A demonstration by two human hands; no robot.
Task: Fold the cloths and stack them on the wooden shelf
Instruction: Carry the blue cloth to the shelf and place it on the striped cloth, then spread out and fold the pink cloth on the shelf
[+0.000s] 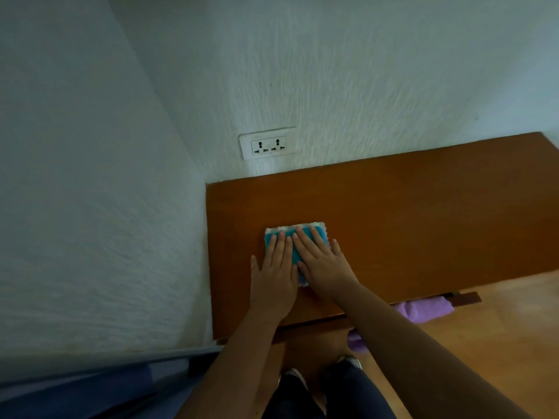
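A brown wooden shelf (pixel 408 213) is set into the corner, against the textured wall. A folded teal cloth (pixel 295 255) with a white fuzzy edge is laid flat near the shelf's left end, toward its front edge. The remaining surface to the right of the cloth is left bare.

left hand (pixel 276 267): flat, palm down, fingers (pixel 282 241) straight and close together, thumb spread to the left | right hand (pixel 321 264): flat, palm down, fingers straight, angled up-left, touching the left hand's inner edge | forearms: bare, both reaching forward, right one crossing in from lower right
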